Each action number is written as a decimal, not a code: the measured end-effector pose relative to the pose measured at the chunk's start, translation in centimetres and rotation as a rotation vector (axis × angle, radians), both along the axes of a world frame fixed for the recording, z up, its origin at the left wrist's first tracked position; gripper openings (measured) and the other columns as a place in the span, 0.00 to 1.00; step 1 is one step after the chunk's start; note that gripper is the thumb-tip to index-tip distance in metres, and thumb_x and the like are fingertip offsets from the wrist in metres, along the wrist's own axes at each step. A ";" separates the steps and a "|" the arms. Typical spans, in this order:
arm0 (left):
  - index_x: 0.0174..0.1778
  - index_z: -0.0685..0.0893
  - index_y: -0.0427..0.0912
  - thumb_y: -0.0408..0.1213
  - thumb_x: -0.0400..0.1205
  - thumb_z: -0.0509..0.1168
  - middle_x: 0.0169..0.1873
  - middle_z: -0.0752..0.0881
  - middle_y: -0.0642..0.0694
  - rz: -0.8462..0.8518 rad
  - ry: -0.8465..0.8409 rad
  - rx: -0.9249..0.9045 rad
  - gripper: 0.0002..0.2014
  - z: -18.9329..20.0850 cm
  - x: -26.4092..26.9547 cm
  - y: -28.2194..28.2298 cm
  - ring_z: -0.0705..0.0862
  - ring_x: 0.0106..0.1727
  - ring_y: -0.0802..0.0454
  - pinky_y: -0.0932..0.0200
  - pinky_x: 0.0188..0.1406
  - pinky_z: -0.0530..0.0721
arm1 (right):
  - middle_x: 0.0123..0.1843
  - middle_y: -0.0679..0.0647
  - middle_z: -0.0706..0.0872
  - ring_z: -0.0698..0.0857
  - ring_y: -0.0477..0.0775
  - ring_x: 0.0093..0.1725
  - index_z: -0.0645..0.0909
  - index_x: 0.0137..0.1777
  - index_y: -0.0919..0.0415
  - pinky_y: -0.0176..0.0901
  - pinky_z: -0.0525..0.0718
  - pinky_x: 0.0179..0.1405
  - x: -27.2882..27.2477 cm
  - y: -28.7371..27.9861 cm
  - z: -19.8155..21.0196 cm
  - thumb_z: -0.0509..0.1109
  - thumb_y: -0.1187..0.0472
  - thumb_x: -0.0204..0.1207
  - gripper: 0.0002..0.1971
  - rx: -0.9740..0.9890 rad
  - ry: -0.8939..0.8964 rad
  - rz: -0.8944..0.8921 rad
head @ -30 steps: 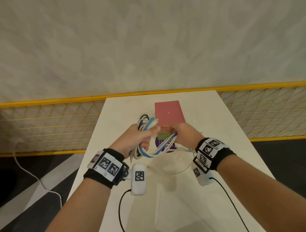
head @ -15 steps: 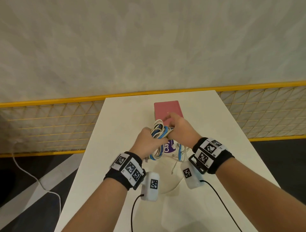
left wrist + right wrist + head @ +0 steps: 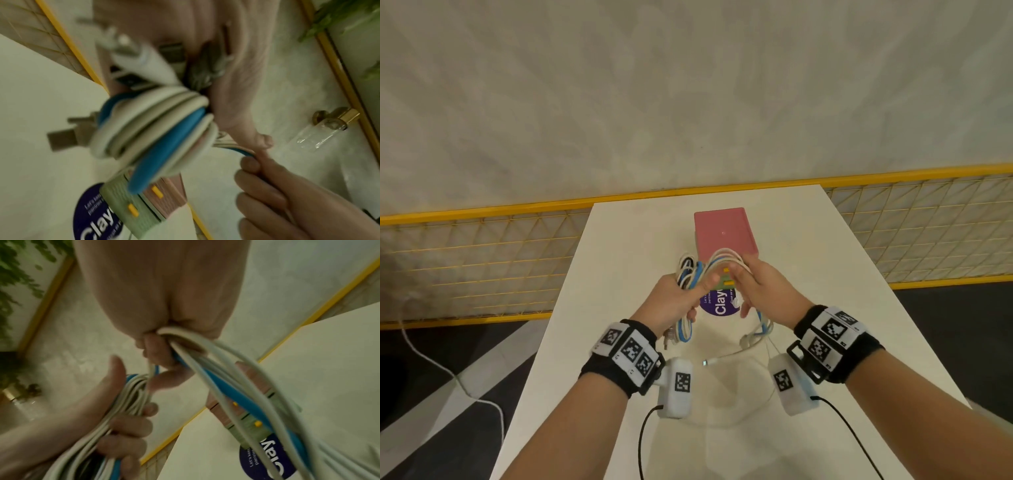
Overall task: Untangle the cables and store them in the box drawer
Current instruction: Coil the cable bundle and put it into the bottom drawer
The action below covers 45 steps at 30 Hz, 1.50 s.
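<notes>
A tangled bundle of white and blue cables [image 3: 690, 274] is held above the white table [image 3: 825, 274]. My left hand [image 3: 695, 291] grips the coiled bundle [image 3: 156, 129] in its fist. My right hand [image 3: 736, 277] pinches a few white and blue loops [image 3: 726, 258] drawn out of the bundle; the right wrist view shows that pinch [image 3: 162, 344] close up. Loose cable ends [image 3: 756, 335] hang from the right hand down to the table. Just behind the hands stands the pink box [image 3: 724, 229], its green drawer [image 3: 131, 209] with yellow handles facing me and partly hidden by the cables.
A round purple sticker [image 3: 717, 305] lies on the table under the hands. A yellow-framed wire fence [image 3: 482, 260] runs behind and beside the table. On the floor at the left lies a white cord [image 3: 448, 373]. Black wires run from both wrist cameras.
My hands, pressed together at the bundle half a second ago, have drawn apart. The right hand has pulled loops out to the right while the left keeps its grip.
</notes>
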<state>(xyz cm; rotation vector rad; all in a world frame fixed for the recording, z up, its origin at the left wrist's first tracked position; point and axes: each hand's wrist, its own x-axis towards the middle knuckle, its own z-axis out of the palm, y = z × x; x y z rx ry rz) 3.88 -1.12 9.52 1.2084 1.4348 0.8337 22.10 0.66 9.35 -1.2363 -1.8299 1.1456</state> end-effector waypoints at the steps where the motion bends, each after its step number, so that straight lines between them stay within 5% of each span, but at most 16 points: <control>1: 0.38 0.79 0.41 0.64 0.69 0.72 0.24 0.76 0.47 0.008 0.035 0.000 0.26 0.0 0.5 -0.1 0.77 0.22 0.52 0.51 0.35 0.83 | 0.31 0.52 0.74 0.75 0.44 0.21 0.75 0.56 0.66 0.46 0.83 0.21 -0.6 0.2 -0.3 0.55 0.57 0.86 0.13 0.024 -0.033 -0.025; 3: 0.38 0.79 0.41 0.67 0.67 0.70 0.26 0.78 0.44 0.040 0.036 -0.004 0.28 0.1 1.3 -0.4 0.79 0.25 0.49 0.51 0.36 0.84 | 0.33 0.57 0.78 0.77 0.45 0.24 0.74 0.55 0.67 0.43 0.81 0.24 -1.6 0.0 -0.5 0.54 0.59 0.86 0.12 0.115 -0.128 -0.038; 7: 0.36 0.82 0.42 0.73 0.58 0.68 0.27 0.82 0.44 0.094 -0.094 -0.043 0.34 0.3 2.3 -0.9 0.83 0.30 0.47 0.54 0.36 0.83 | 0.39 0.59 0.81 0.82 0.59 0.36 0.73 0.52 0.66 0.61 0.82 0.41 -2.9 -0.9 -0.6 0.53 0.63 0.84 0.09 0.243 -0.290 0.050; 11: 0.50 0.88 0.37 0.61 0.70 0.73 0.39 0.91 0.38 0.167 -0.294 -0.073 0.28 0.2 2.7 -1.3 0.90 0.39 0.45 0.55 0.37 0.88 | 0.33 0.55 0.75 0.77 0.48 0.32 0.70 0.40 0.59 0.43 0.80 0.37 -3.6 -1.3 0.3 0.54 0.70 0.84 0.11 0.306 -0.344 0.200; 13: 0.49 0.88 0.38 0.54 0.74 0.74 0.41 0.92 0.39 0.261 -0.313 -0.036 0.21 0.1 2.9 -1.3 0.91 0.43 0.45 0.51 0.43 0.89 | 0.39 0.58 0.80 0.81 0.52 0.36 0.73 0.50 0.62 0.51 0.83 0.40 -3.3 -1.2 0.2 0.55 0.67 0.83 0.06 0.377 -0.368 0.250; 15: 0.40 0.86 0.39 0.48 0.76 0.72 0.32 0.89 0.44 0.384 -0.297 0.021 0.13 0.2 3.0 -1.1 0.89 0.37 0.47 0.54 0.37 0.86 | 0.49 0.60 0.82 0.83 0.57 0.45 0.73 0.59 0.64 0.56 0.83 0.47 -3.0 -1.2 -0.4 0.58 0.65 0.82 0.09 0.369 -0.367 0.271; 20: 0.35 0.84 0.42 0.40 0.80 0.68 0.26 0.83 0.45 0.461 -0.332 0.150 0.09 1.6 3.0 -0.5 0.83 0.28 0.48 0.59 0.26 0.80 | 0.70 0.53 0.77 0.75 0.46 0.69 0.69 0.73 0.57 0.36 0.73 0.70 -2.6 -2.3 -0.7 0.63 0.64 0.82 0.20 0.358 -0.095 0.143; 22: 0.40 0.87 0.39 0.37 0.81 0.67 0.29 0.88 0.46 0.483 -0.376 0.181 0.07 2.1 2.9 -0.4 0.87 0.30 0.51 0.59 0.30 0.83 | 0.66 0.50 0.77 0.77 0.43 0.65 0.66 0.72 0.53 0.39 0.79 0.63 -2.3 -2.5 -1.1 0.63 0.64 0.82 0.20 0.334 0.026 0.132; 25: 0.38 0.84 0.40 0.35 0.82 0.67 0.29 0.88 0.49 0.606 -0.590 0.177 0.07 3.0 1.4 0.4 0.89 0.33 0.52 0.56 0.34 0.86 | 0.54 0.51 0.80 0.82 0.42 0.45 0.62 0.64 0.41 0.38 0.81 0.43 -1.0 -2.6 -2.7 0.62 0.64 0.81 0.20 0.208 0.080 0.121; 28: 0.40 0.80 0.42 0.36 0.83 0.68 0.27 0.82 0.50 0.612 -0.673 0.215 0.06 3.7 -0.3 1.0 0.84 0.29 0.52 0.56 0.32 0.85 | 0.54 0.52 0.80 0.82 0.51 0.48 0.66 0.66 0.48 0.52 0.83 0.51 0.4 -2.1 -5.1 0.61 0.61 0.82 0.15 0.147 -0.175 0.153; 31: 0.36 0.80 0.45 0.38 0.81 0.71 0.23 0.80 0.51 0.525 -0.553 0.262 0.09 4.0 -0.6 0.8 0.79 0.26 0.52 0.53 0.35 0.81 | 0.67 0.50 0.74 0.77 0.53 0.65 0.59 0.77 0.46 0.57 0.74 0.71 0.5 -1.3 -4.5 0.73 0.42 0.70 0.39 0.127 -0.364 0.164; 34: 0.28 0.83 0.49 0.41 0.77 0.74 0.22 0.80 0.47 0.389 -0.298 0.343 0.12 4.4 -0.1 0.3 0.77 0.26 0.49 0.52 0.35 0.80 | 0.81 0.48 0.64 0.64 0.48 0.80 0.40 0.83 0.42 0.49 0.63 0.79 -1.5 -0.7 -1.3 0.80 0.35 0.56 0.63 0.100 -0.178 0.124; 37: 0.23 0.83 0.53 0.34 0.78 0.73 0.21 0.78 0.48 0.250 -0.290 0.399 0.17 5.2 0.7 -0.2 0.76 0.26 0.49 0.50 0.38 0.79 | 0.63 0.52 0.84 0.84 0.47 0.62 0.63 0.78 0.52 0.42 0.81 0.64 -3.6 -0.1 -0.2 0.80 0.53 0.67 0.41 0.020 -0.060 0.197; 39: 0.28 0.83 0.53 0.30 0.77 0.71 0.21 0.75 0.51 0.138 -0.405 0.406 0.15 5.7 0.3 -0.2 0.73 0.23 0.52 0.51 0.40 0.78 | 0.42 0.54 0.89 0.89 0.52 0.40 0.81 0.53 0.52 0.49 0.87 0.44 -4.1 0.0 -0.9 0.75 0.56 0.73 0.10 -0.029 -0.100 0.245; 40: 0.32 0.82 0.51 0.30 0.77 0.70 0.21 0.74 0.52 0.083 -0.460 0.391 0.12 5.8 -0.2 -0.2 0.72 0.22 0.53 0.53 0.38 0.78 | 0.36 0.54 0.88 0.86 0.51 0.34 0.82 0.44 0.52 0.51 0.86 0.39 -3.9 0.0 -1.4 0.73 0.55 0.75 0.03 -0.029 -0.135 0.258; 45: 0.40 0.82 0.43 0.38 0.74 0.73 0.22 0.68 0.50 -0.131 -0.513 0.170 0.07 4.4 -3.3 -1.0 0.69 0.21 0.53 0.56 0.32 0.78 | 0.35 0.49 0.84 0.81 0.51 0.35 0.85 0.41 0.58 0.47 0.80 0.36 -1.9 1.5 -1.0 0.75 0.64 0.69 0.03 0.193 -0.408 0.274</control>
